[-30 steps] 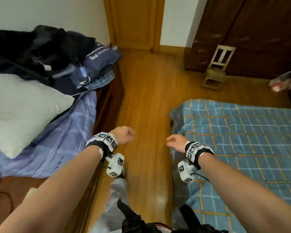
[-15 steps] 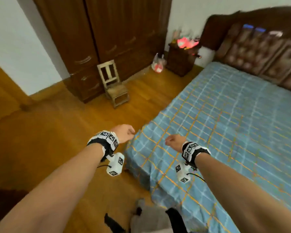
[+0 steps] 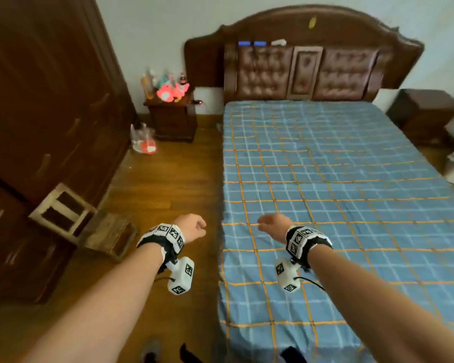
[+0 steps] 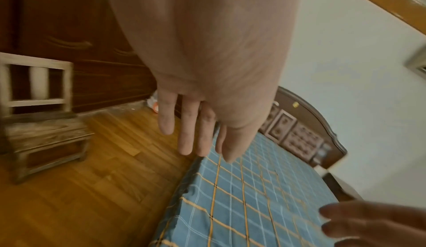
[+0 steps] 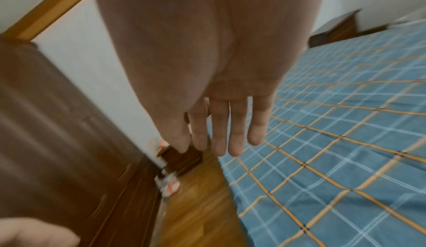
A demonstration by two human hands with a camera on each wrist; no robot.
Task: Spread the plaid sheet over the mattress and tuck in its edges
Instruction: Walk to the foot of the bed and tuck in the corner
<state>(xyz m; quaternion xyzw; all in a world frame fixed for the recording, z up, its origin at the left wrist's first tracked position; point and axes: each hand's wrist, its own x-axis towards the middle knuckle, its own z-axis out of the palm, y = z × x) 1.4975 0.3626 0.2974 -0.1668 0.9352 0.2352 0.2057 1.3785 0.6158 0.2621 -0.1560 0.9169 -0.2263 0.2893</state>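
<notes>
The plaid sheet (image 3: 338, 195) lies flat over the mattress up to the headboard (image 3: 304, 56), its left edge hanging down the side toward the floor (image 3: 152, 195). A blurred plastic bag (image 3: 143, 140) by the wardrobe (image 3: 37, 121) holds something red and white. Both hands hover empty, left hand (image 3: 192, 227) over the floor and right hand (image 3: 274, 226) over the sheet, fingers (image 4: 184, 138) straight and loose.

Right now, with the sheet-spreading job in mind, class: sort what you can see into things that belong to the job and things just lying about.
Belongs to the job:
- plaid sheet, lying over the mattress
- left hand, open, holding nothing
- right hand, open, above the sheet

Just lying about:
- small wooden chair
- bedside cabinet with bottles and toys
- plastic bag on the floor
- wardrobe
</notes>
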